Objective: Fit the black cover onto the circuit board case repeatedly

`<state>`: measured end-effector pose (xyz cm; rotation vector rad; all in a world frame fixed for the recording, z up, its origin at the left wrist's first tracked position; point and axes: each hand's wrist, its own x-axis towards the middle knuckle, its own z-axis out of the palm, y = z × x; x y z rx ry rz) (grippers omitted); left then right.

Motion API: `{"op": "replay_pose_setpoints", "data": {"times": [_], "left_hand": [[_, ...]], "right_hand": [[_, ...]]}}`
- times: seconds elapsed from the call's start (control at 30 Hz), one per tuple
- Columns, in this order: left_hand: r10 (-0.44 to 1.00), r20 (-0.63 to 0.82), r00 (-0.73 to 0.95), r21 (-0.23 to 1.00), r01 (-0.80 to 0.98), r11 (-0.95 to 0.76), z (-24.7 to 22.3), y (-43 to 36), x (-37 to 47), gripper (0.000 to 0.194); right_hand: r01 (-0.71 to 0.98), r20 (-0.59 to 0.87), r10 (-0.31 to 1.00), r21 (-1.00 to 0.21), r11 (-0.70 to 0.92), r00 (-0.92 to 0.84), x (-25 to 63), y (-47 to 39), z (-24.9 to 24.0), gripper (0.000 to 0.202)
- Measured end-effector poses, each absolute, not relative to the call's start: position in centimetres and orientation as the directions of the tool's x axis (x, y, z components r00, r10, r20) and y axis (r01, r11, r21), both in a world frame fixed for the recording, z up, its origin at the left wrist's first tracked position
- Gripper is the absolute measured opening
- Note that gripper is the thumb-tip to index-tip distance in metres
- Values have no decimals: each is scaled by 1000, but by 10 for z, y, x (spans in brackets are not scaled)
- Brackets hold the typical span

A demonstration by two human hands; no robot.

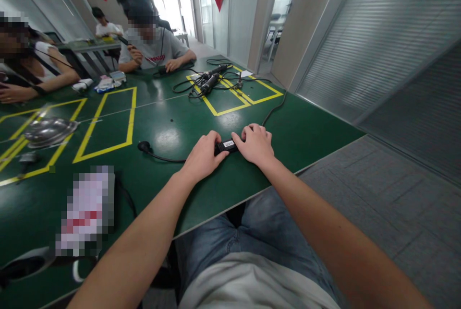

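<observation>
Near the table's front edge, my left hand (pixel 202 157) and my right hand (pixel 255 143) are closed around the two ends of a black oblong corded device (pixel 228 145). A white label shows on its top between my thumbs; both ends are hidden under my fingers, so its exact kind is unclear. From the left side a black cord (pixel 163 158) runs to a black plug (pixel 144 147) lying on the table. Beyond my right hand another dark cable (pixel 274 109) curves away toward the back right.
On the green table (pixel 309 131), marked with yellow tape, lie black corded tools (pixel 212 81), a shiny metal bowl-like part (pixel 50 131) and a blurred-out pinkish item (pixel 86 208). A person (pixel 147 45) across the table holds a dark tool; another person (pixel 46 59) sits at left.
</observation>
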<state>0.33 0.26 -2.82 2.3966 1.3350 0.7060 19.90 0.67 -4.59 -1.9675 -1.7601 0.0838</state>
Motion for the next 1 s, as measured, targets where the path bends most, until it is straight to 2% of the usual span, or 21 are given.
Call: {"op": "replay_pose_setpoints", "data": {"times": [0.23, 0.37, 0.43, 0.5, 0.6, 0.67, 0.73, 0.83, 0.9, 1.0], "left_hand": [[832, 269, 486, 444, 704, -554, -27, 3, 3, 32], [879, 272, 391, 576, 666, -474, -28, 5, 4, 25], [910, 282, 304, 665, 622, -414, -28, 8, 3, 22], [934, 302, 189, 699, 622, -352, -28, 13, 0, 18], [953, 296, 56, 626, 743, -238, -28, 20, -9, 17], [966, 253, 59, 542, 818, -192, -28, 22, -14, 15], [960, 264, 94, 464, 860, -211, -29, 21, -16, 12], [923, 360, 139, 368, 888, -277, -27, 16, -14, 11], [920, 349, 177, 314, 903, -293, -25, 11, -10, 23], [935, 243, 258, 244, 917, -316, -22, 7, -5, 44]], "right_hand": [[918, 286, 944, -395, -41, 165, 199, 7, -47, 40], [914, 308, 937, -405, -26, 163, 201, 8, -50, 42], [910, 315, 934, -414, -24, 168, 202, 9, -52, 44], [906, 314, 933, -423, -26, 174, 203, 10, -53, 44], [902, 311, 934, -431, -26, 175, 203, 10, -53, 41], [898, 309, 934, -438, -27, 179, 204, 10, -54, 38], [896, 307, 932, -443, -38, 191, 204, 10, -55, 37], [899, 309, 929, -435, -51, 202, 203, 11, -56, 37], [905, 330, 922, -422, -47, 202, 202, 11, -57, 38], [910, 368, 907, -414, -37, 204, 200, 11, -58, 39]]}}
